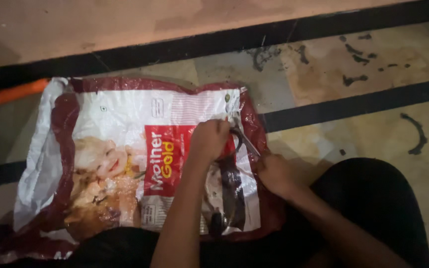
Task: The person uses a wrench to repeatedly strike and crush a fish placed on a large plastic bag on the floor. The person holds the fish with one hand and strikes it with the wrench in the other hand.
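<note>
Our left hand (pixel 208 140) fisted on the scissors (pixel 242 140) over the flattened printed sack (pixel 125 164), right edge; our right hand (pixel 275 173) curled just beside, grip indiscernible; sack on tiled floor (pixel 373 129)

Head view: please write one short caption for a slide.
Seated on a tiled floor, a person's left hand holds scissors over a flat red-and-white sack; right hand grips its edge.

I see both forearms bare to the lower edge of the view, no sleeves, no watch, no rings or bands on the left hand (pixel 208 139) or the right hand (pixel 275 173). Legs are covered in plain black cloth (dim light hides seams).
</note>
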